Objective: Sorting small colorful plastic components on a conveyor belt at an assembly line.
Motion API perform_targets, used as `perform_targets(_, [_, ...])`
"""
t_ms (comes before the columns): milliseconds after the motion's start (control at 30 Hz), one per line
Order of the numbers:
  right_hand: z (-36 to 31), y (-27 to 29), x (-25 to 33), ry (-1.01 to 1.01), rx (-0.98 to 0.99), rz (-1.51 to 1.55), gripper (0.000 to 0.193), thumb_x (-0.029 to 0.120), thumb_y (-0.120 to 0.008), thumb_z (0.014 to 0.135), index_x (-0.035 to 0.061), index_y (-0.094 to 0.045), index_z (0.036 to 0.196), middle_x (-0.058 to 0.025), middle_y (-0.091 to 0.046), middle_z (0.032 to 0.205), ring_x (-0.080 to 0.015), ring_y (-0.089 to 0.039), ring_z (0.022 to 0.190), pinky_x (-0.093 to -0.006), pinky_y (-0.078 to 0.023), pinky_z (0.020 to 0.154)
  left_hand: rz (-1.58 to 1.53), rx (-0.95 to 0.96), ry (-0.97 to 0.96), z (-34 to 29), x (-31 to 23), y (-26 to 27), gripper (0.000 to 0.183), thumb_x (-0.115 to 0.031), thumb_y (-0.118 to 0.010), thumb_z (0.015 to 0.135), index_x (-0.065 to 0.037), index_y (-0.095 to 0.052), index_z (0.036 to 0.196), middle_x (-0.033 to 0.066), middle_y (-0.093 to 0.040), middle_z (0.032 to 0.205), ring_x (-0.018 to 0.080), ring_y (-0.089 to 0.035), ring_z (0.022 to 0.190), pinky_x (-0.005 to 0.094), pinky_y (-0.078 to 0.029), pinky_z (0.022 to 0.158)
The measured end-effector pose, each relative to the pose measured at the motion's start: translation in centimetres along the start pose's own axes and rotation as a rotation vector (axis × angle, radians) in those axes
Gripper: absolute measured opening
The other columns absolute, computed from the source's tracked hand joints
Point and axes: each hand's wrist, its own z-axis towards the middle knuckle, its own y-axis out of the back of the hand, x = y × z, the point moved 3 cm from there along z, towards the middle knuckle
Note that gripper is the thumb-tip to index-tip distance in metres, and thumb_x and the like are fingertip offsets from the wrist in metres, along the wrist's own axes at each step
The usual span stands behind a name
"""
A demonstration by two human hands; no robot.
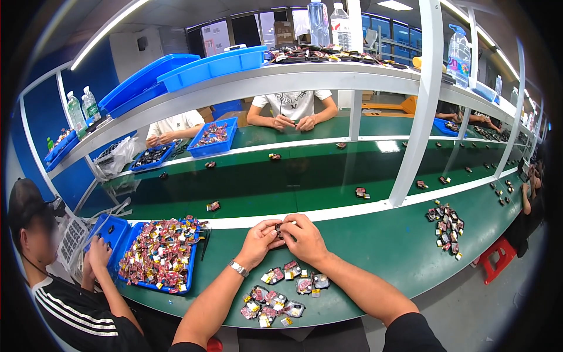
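My left hand [261, 240] and my right hand [305, 242] meet over the green bench. Between their closed fingertips is a small black plastic casing [279, 229], mostly covered by the fingers. A metal-banded watch is on my left wrist. Just below, between my forearms, lie several black casings [272, 297] fitted with reddish circuit boards and silver-and-yellow cells. To the left of my hands stands a blue tray [190, 267] heaped with loose red boards [158, 252] with yellow-taped cells.
Beyond the white rail, a dark green conveyor belt [264, 190] carries scattered units. Another cluster of units [447, 229] lies to the right. A white post [417, 117] and an overhead shelf [293, 79] stand ahead. Co-workers sit left and opposite; a red stool [497, 260] is at right.
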Motion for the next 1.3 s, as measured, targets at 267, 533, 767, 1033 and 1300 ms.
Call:
perform_targets(267, [-0.1,-0.2,0.2,0.127,0.041,-0.151,0.013,0.008,-0.067,0.078,0.0039,-0.063,0.09,-0.0077,-0.059,0.1,-0.0259,-0.06,0.093,-0.0364,-0.055,0.073,0.016,-0.011,0.019,0.0,-0.1,-0.1,0.03,-0.006,-0.052,0.098,0.001,-0.048,0.126,0.0109,-0.062,0.116,0.0184,-0.063,0.104,0.0334,-0.056,0.092])
perform_targets(533, [-0.5,-1.0,-0.2,0.086,0.046,-0.206,0.013,0.006,-0.07,0.076,0.0035,-0.065,0.088,-0.0087,-0.06,0.099,-0.0266,-0.06,0.09,-0.0351,-0.053,0.075,0.044,-0.022,0.04,0.0,-0.1,-0.3,0.029,-0.001,-0.046,0.098,0.004,-0.047,0.126,0.0134,-0.06,0.118,0.0197,-0.062,0.108,0.0328,-0.056,0.092])
perform_targets(767, [-0.6,-1.0,-0.4,0.1,0.033,-0.225,0.018,0.008,-0.07,0.076,0.0029,-0.065,0.093,-0.0109,-0.06,0.105,-0.0279,-0.06,0.096,-0.036,-0.052,0.081,0.052,-0.052,0.025,0.2,0.2,-0.5,0.029,-0.004,-0.051,0.098,0.001,-0.048,0.126,0.0101,-0.062,0.116,0.0184,-0.063,0.104,0.034,-0.056,0.091])
perform_targets(1033, [2.7,-2.4,-5.1,0.051,0.031,-0.202,0.018,0.007,-0.069,0.071,0.0031,-0.064,0.088,-0.015,-0.061,0.107,-0.0323,-0.059,0.099,-0.0409,-0.05,0.085,0.132,-0.206,-0.076,0.9,0.0,0.6,0.035,-0.006,-0.05,0.098,-0.002,-0.045,0.132,0.0117,-0.059,0.122,0.0184,-0.062,0.107,0.0333,-0.055,0.089])
perform_targets(1300, [7.3,-5.8,-7.5,-0.11,0.171,-0.756,0.027,0.019,-0.07,0.077,0.0023,-0.064,0.097,-0.0164,-0.061,0.103,-0.0349,-0.06,0.094,-0.0448,-0.049,0.084,0.623,-0.789,-0.454,-0.9,-3.7,4.4,0.013,-0.006,-0.057,0.09,-0.002,-0.058,0.103,0.0076,-0.065,0.092,0.0143,-0.063,0.084,0.0281,-0.052,0.07])
